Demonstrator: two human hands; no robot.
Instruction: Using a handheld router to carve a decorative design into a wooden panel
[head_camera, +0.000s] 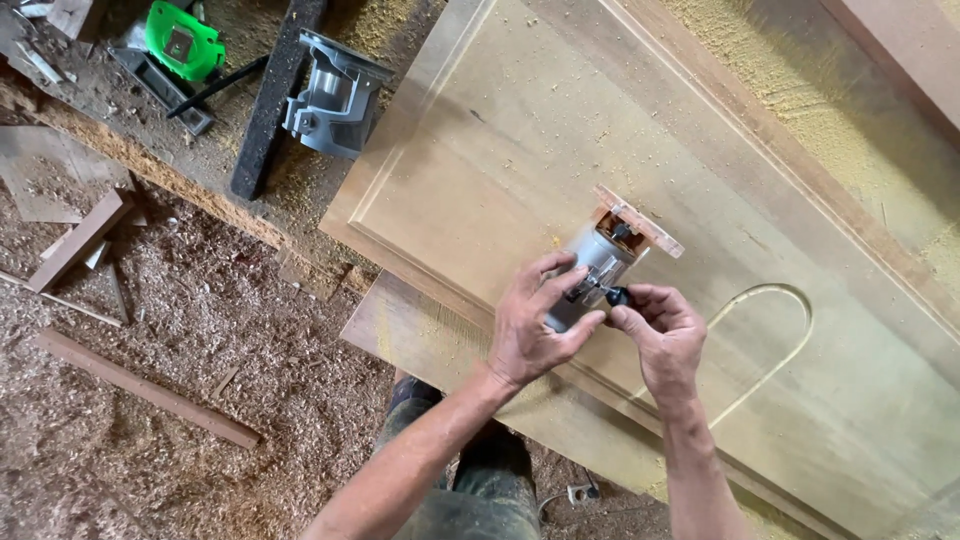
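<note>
A small grey trim router (603, 262) with a clear orange-tinted base plate lies tilted on a large wooden door panel (500, 140). My left hand (530, 325) wraps around the router's grey body. My right hand (660, 335) pinches a small black knob (617, 296) on the side of the router between thumb and fingers. The panel has routed grooves, including an arch-shaped one (775, 335) just right of my right hand.
A second grey router base (335, 95) and a green power tool (183, 40) lie on the sawdust-covered bench at upper left, beside a dark bar (270, 100). Wood offcuts (140, 385) and thick sawdust cover the floor at left. My legs stand below the panel's edge.
</note>
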